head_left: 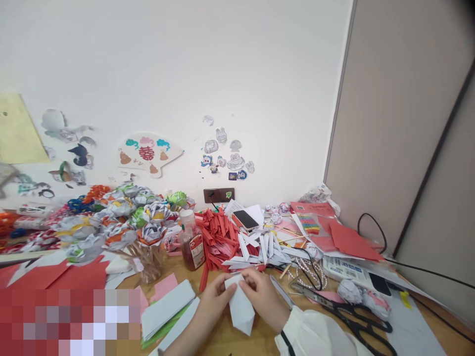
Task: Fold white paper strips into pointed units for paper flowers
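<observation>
A folded piece of white paper (242, 309) is held between my two hands over the front of the table, its wider, pointed end hanging toward me. My left hand (217, 292) pinches its upper left edge, thumb on top. On the other side my right hand (261, 294) grips the upper right edge, thumb on the face of the paper. The fingers behind the sheet are hidden. Just beyond my hands lies a heap of folded white paper strips (265, 247). A stack of white paper sheets (168, 309) rests left of my left forearm, on green paper.
Large black-handled scissors (352, 316) lie at the right. Behind are a pile of red paper strips (218, 237), a phone (245, 220) and a bottle of reddish liquid (193, 249). Paper flowers (122, 217) crowd the left. Red sheets (352, 240) lie at the right, near a dark cable (426, 272).
</observation>
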A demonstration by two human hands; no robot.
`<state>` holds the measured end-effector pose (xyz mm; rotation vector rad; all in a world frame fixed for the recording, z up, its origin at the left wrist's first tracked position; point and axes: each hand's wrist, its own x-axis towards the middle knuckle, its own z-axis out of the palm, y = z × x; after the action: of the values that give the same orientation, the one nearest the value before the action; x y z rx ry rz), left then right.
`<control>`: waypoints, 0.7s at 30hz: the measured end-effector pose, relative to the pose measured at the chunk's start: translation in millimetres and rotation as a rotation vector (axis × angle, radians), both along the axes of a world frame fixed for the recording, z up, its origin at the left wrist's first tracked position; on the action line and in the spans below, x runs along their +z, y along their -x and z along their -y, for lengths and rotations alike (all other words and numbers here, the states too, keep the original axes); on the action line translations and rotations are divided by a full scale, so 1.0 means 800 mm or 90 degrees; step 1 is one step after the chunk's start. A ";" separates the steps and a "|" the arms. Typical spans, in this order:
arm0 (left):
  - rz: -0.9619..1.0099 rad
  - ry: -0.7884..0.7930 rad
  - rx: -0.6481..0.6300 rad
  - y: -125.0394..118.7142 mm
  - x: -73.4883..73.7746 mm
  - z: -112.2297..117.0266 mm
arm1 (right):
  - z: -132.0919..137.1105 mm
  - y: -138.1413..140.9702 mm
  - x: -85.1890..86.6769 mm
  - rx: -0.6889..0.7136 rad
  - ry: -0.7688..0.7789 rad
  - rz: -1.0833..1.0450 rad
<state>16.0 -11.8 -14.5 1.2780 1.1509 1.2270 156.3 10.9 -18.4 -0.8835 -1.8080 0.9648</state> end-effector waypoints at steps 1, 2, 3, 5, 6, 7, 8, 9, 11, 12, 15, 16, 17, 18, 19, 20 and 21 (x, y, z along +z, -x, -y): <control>0.005 -0.003 0.002 0.001 0.001 -0.001 | -0.001 0.002 -0.003 0.005 0.018 -0.011; 0.002 -0.006 0.002 0.002 0.001 -0.002 | -0.002 0.003 -0.005 0.005 0.034 -0.017; -0.003 -0.005 0.003 0.004 0.000 -0.002 | -0.003 0.005 -0.007 0.001 0.044 -0.018; -0.008 0.016 0.009 0.005 -0.003 -0.003 | -0.003 0.005 -0.009 -0.017 0.021 0.003; -0.002 0.040 0.008 0.006 -0.005 -0.004 | -0.003 0.004 -0.009 -0.031 -0.018 0.030; 0.009 0.068 0.006 0.006 -0.006 -0.003 | -0.002 0.003 -0.009 -0.047 -0.075 0.069; 0.025 0.094 0.002 0.005 -0.008 -0.003 | -0.001 0.001 -0.007 -0.064 -0.146 0.117; 0.039 0.115 -0.003 0.005 -0.010 -0.003 | 0.000 -0.002 -0.006 -0.079 -0.221 0.167; 0.058 0.132 -0.002 0.004 -0.011 -0.002 | 0.001 -0.006 -0.002 -0.095 -0.358 0.254; 0.063 0.132 0.002 0.004 -0.011 -0.002 | 0.002 -0.008 0.000 -0.095 -0.414 0.284; 0.072 0.138 0.009 0.003 -0.008 -0.002 | 0.002 -0.011 0.003 -0.086 -0.532 0.336; 0.070 0.138 0.007 0.003 -0.007 -0.001 | 0.002 -0.011 0.003 -0.084 -0.557 0.343; 0.067 0.135 0.006 0.003 -0.006 -0.001 | 0.001 -0.011 0.003 -0.085 -0.572 0.345; 0.061 0.129 0.005 0.002 -0.005 -0.001 | 0.001 -0.010 0.002 -0.091 -0.573 0.343; 0.056 0.120 0.004 0.002 -0.004 0.000 | 0.001 -0.010 0.002 -0.102 -0.562 0.336; 0.051 0.110 0.004 0.002 -0.003 0.000 | 0.001 -0.009 0.000 -0.118 -0.540 0.321; 0.047 0.102 0.003 0.002 -0.003 0.001 | 0.000 -0.009 -0.001 -0.132 -0.514 0.305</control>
<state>14.8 -12.4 -16.8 1.1013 1.1748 1.1518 163.3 10.8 -19.1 -0.7773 -2.1808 -0.1616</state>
